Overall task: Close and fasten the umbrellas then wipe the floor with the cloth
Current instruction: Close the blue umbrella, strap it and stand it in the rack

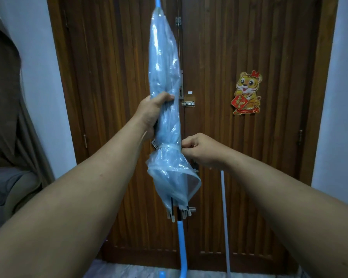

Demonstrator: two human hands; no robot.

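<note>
A folded pale-blue see-through umbrella (163,63) stands upright in front of me, tip up, its blue curved handle (182,247) reaching down to the floor. My left hand (152,115) is wrapped around the gathered canopy near its middle. A clear strap (167,147) circles the canopy just below that hand. My right hand (201,150) pinches the end of this strap at the umbrella's right side. No cloth is in view.
A brown slatted wooden double door (229,57) with latches fills the background, with a tiger sticker (247,93) on it. A thin white pole (225,217) leans against the door on the right. A brown curtain (6,97) hangs at the left. Marbled floor (129,271) shows below.
</note>
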